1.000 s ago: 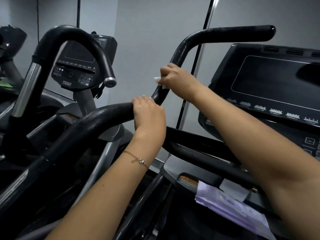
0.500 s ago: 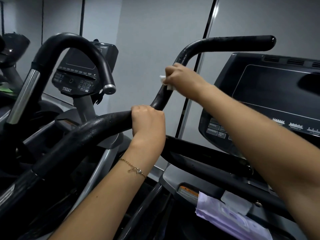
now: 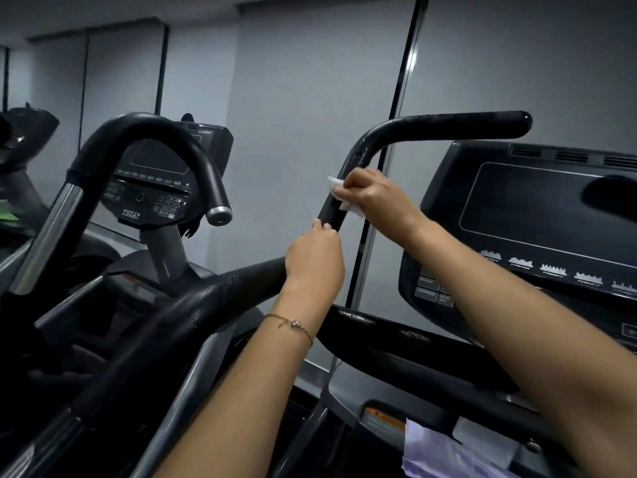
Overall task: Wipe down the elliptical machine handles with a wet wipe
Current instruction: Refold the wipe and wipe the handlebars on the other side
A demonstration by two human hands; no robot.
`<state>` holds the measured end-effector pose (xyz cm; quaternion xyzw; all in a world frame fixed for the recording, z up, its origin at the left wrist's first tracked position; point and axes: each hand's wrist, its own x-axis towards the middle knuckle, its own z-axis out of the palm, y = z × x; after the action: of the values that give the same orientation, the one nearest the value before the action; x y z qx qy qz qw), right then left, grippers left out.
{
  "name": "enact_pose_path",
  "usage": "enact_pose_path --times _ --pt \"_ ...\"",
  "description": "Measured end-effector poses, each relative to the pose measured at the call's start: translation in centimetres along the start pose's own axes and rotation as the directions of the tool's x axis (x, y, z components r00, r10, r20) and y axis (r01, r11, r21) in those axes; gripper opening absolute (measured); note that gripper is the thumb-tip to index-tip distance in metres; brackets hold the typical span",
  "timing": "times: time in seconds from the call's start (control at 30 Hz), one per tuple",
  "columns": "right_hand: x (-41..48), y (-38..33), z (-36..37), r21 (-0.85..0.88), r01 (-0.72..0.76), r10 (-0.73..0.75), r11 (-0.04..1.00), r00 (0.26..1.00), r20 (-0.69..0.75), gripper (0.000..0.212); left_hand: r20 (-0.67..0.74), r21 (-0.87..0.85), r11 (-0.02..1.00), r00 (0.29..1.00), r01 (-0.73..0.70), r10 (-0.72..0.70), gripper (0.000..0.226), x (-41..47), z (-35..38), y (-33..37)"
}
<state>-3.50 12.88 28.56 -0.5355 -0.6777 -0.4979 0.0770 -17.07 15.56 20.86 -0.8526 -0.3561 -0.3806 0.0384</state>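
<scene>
A black elliptical handle (image 3: 444, 124) rises from the lower left, bends upward at the middle and ends in a horizontal bar at the top right. My left hand (image 3: 315, 255) is wrapped around the handle just below the bend; a thin gold bracelet sits on that wrist. Just above it, my right hand (image 3: 374, 196) presses a white wet wipe (image 3: 336, 184) around the rising part of the handle. The wipe shows at both sides of my fingers. The handle's surface looks speckled.
The machine's console (image 3: 551, 215) stands at the right with a lower fixed bar (image 3: 396, 336) beneath it. A lilac wipe packet (image 3: 444, 453) lies at the bottom right. Another machine with a curved black handle (image 3: 162, 127) and a 750AT console (image 3: 151, 188) stands left. A grey wall is behind.
My right hand with the wipe has slid a little down the rising handle toward my left hand. The view has tilted upward. My left hand keeps its hold.
</scene>
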Motion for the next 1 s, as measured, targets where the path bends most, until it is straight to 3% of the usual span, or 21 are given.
enact_pose_path --times 0.13,0.3,0.47,0.53,0.63,0.73,0.87,0.93,1.0 --pt "2.3 1.2 0.5 0.018 -0.154 0.155 0.988 0.973 -0.170 0.029 -0.004 -0.010 1.000 1.000 -0.005 0.005 0.045 0.0 0.2 -0.2" --pt "0.6 0.4 1.4 -0.054 0.041 -0.046 0.998 0.994 -0.098 0.037 0.021 -0.018 0.999 0.999 -0.029 0.029 0.057 -0.1 0.1 -0.3" --pt "3.1 1.9 0.4 -0.124 -0.139 0.118 0.982 0.979 -0.165 0.029 0.002 -0.006 1.000 1.000 -0.030 0.030 0.060 -0.2 0.6 -0.3" --pt "4.1 0.7 0.2 -0.206 -0.042 0.045 0.978 0.999 0.010 0.018 0.006 -0.004 1.000 1.000 -0.024 0.024 0.061 -0.1 0.7 -0.2" --pt "6.7 -1.0 -1.9 -0.386 0.067 0.085 0.920 0.927 0.365 0.021 -0.010 0.004 1.000 1.000 -0.016 0.016 0.060 -0.1 0.9 -0.2" --pt "9.4 -1.7 -3.1 -0.481 -0.007 0.240 0.877 0.872 0.426 0.027 -0.023 0.008 1.000 1.000 0.000 0.000 0.053 -0.2 0.7 -0.1" --pt "10.0 -5.0 -1.5 -0.462 0.095 0.248 0.882 0.741 0.624 0.017 0.002 0.025 1.000 1.000 0.010 -0.010 0.047 0.1 0.6 -0.1" --pt "10.7 -5.2 -1.3 -0.473 0.063 0.293 0.879 0.711 0.639 0.016 0.017 0.022 1.000 1.000 0.000 0.000 0.046 0.1 0.5 -0.1" --pt "11.5 -4.0 -1.8 -0.473 -0.029 0.333 0.881 0.747 0.575 0.022 0.016 0.018 1.000 1.000 -0.014 0.013 0.045 0.0 0.5 -0.1"
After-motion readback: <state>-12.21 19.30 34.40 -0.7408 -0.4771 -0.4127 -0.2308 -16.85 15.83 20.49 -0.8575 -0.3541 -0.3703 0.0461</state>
